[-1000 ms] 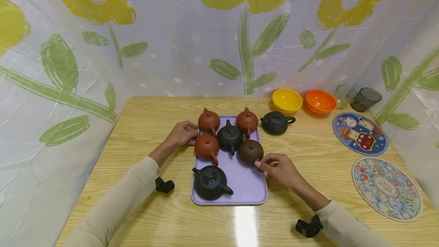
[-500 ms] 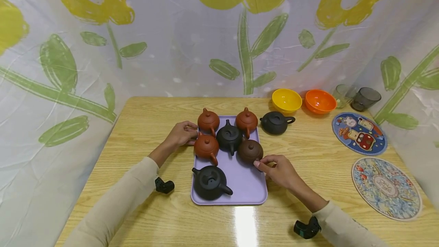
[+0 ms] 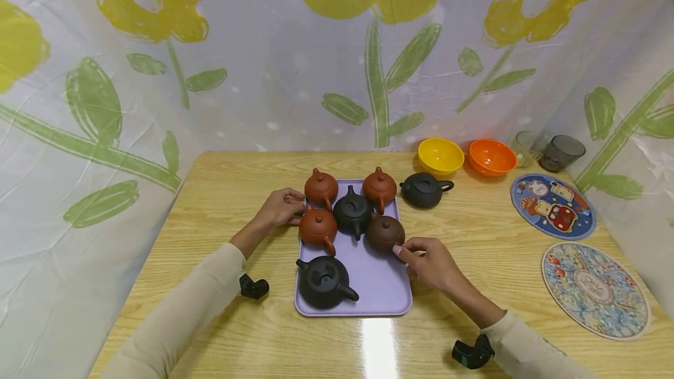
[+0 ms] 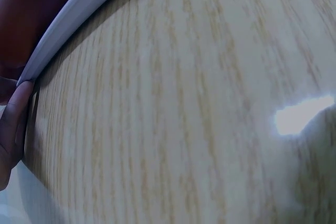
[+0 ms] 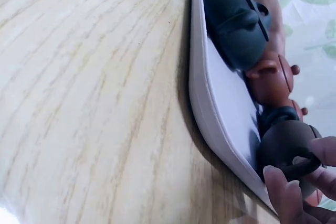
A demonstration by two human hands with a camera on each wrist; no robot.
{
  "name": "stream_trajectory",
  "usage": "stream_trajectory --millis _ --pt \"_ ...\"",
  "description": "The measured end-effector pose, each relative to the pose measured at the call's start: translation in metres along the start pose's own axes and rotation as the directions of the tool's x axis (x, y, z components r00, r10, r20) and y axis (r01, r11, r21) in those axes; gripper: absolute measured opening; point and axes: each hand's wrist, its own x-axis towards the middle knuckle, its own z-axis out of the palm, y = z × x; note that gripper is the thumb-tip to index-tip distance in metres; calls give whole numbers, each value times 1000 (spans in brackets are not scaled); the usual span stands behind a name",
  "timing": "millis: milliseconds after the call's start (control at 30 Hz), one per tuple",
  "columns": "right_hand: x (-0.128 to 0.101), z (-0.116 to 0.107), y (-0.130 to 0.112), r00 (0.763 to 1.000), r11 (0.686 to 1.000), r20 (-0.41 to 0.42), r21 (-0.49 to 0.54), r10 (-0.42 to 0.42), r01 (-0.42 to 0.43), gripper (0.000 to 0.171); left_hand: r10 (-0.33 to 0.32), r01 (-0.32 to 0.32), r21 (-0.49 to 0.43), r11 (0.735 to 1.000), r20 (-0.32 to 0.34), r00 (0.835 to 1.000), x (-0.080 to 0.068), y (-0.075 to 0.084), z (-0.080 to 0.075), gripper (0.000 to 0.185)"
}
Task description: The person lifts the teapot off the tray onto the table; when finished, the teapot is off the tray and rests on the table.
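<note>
A lavender tray (image 3: pixel 374 294) carries several teapots. My left hand (image 3: pixel 279 207) grips the tray's left rim; in the left wrist view the fingers (image 4: pixel 20 103) sit on both sides of the rim. Beside them is a red clay teapot (image 3: pixel 317 227), with two more red teapots behind it. A black teapot (image 3: pixel 353 212) stands mid-tray, another black teapot (image 3: pixel 322 279) at the front left. At the tray's right edge my right hand (image 3: pixel 429 262) pinches the handle of a dark brown teapot (image 3: pixel 383 234); the right wrist view shows fingertips (image 5: pixel 283 190) around that handle.
Just right of the tray a black teapot (image 3: pixel 423 190) stands on the wooden table (image 3: pixel 221 192). Behind it are a yellow bowl (image 3: pixel 441 155), an orange bowl (image 3: pixel 492 157) and two glasses (image 3: pixel 562 152). Two round mats (image 3: pixel 595 291) lie at the right.
The scene shifts very slightly with the head camera. Both hands keep their places, and the teapots and tray stay where they were.
</note>
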Motion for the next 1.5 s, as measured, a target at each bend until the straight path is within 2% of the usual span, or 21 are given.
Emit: stream_trajectory --millis 167,400,700,1033,1500 --pt "0 -3 -2 1000 999 8 35 8 -8 27 -7 7 -13 1000 15 1000 -2 4 -1 40" --pt "-1 -6 -1 998 993 59 119 19 -26 26 -12 12 10 1000 27 1000 -12 18 0 40" --pt "-8 -17 -3 996 987 86 156 11 -24 29 5 -5 5 1000 10 1000 0 2 0 39" --pt "-5 -34 -3 993 976 88 199 74 -90 27 10 -9 34 999 -16 1000 0 0 1 37" --pt "-1 -67 -5 990 987 134 148 48 -68 30 -4 4 18 1000 -7 1000 3 -1 1 40"
